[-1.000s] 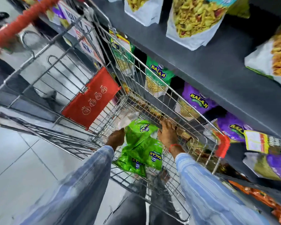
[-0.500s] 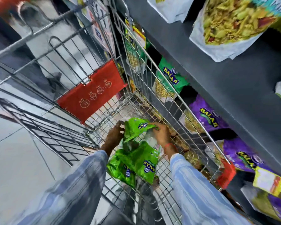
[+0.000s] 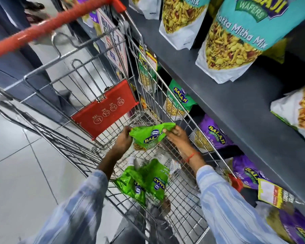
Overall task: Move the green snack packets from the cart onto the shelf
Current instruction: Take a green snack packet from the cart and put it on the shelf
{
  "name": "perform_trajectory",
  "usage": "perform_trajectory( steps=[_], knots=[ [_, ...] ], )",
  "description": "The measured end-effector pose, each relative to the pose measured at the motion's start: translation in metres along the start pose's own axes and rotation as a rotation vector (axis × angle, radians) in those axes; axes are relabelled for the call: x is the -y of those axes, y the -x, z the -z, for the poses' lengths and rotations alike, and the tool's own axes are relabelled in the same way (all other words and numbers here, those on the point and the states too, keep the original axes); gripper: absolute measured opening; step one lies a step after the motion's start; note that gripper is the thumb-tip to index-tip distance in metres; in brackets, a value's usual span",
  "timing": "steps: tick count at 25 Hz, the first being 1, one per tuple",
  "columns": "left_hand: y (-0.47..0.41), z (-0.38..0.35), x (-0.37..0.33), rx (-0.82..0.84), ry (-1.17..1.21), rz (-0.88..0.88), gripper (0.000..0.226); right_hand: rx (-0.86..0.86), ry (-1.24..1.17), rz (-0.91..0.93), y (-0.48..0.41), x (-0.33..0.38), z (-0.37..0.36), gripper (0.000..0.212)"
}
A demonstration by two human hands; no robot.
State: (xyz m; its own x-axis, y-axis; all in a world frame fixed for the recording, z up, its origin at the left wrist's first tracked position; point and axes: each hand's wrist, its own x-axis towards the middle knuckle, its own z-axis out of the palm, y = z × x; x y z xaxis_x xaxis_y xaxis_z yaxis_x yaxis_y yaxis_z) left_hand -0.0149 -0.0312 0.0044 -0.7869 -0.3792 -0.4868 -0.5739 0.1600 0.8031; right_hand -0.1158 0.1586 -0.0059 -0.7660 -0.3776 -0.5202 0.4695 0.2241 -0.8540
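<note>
Inside the wire cart [image 3: 144, 80] I hold one bright green Balaji snack packet [image 3: 149, 136] lifted off the cart floor. My left hand [image 3: 122, 140] pinches its left edge and my right hand [image 3: 176, 137] grips its upper right corner. More green packets [image 3: 144, 180] lie in a loose pile on the cart's wire bottom, below my wrists. The grey shelf [image 3: 227, 106] runs along the cart's right side, with a lower level behind the cart's wire wall.
Purple Balaji packets [image 3: 213, 136] and green sev packets [image 3: 179, 101] fill the lower shelf level. Large white mix bags [image 3: 232, 39] stand on the upper level. The cart has a red handle [image 3: 48, 27] and a red child-seat flap [image 3: 106, 108]. Grey tiled floor lies to the left.
Both hands have closed on the top green packet and raised it off the pile. The camera view has tilted up, showing more of the upper shelf.
</note>
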Motion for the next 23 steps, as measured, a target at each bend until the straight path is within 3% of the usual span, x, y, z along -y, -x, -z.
perform_trajectory(
  steps=[2, 4, 7, 9, 13, 18, 23],
  knots=[
    [0.019, 0.010, -0.023, -0.006, 0.004, -0.045, 0.014, 0.109, -0.002, -0.042, 0.020, 0.014, 0.005, 0.033],
    [0.044, 0.024, -0.055, 0.056, 0.069, -0.092, 0.023, 0.199, 0.156, -0.032, 0.041, 0.021, 0.009, 0.046],
    [0.069, 0.035, -0.102, 0.150, 0.190, -0.135, 0.011, 0.168, 0.344, 0.047, 0.072, 0.030, 0.011, 0.070],
    [0.076, 0.035, -0.130, 0.195, 0.200, -0.212, 0.016, 0.044, 0.291, 0.127, 0.090, 0.042, 0.016, 0.063],
    [0.088, 0.005, -0.175, 0.280, 0.209, -0.376, 0.007, -0.302, 0.241, 0.365, 0.127, 0.072, 0.047, 0.049],
    [0.084, -0.052, -0.191, 0.409, -0.074, -0.646, 0.072, -0.677, 0.250, 0.420, 0.160, 0.103, 0.085, 0.044],
    [0.072, -0.123, -0.244, 0.361, -0.140, -0.747, 0.085, -0.893, 0.149, 0.407, 0.160, 0.111, 0.129, 0.049]
  ],
)
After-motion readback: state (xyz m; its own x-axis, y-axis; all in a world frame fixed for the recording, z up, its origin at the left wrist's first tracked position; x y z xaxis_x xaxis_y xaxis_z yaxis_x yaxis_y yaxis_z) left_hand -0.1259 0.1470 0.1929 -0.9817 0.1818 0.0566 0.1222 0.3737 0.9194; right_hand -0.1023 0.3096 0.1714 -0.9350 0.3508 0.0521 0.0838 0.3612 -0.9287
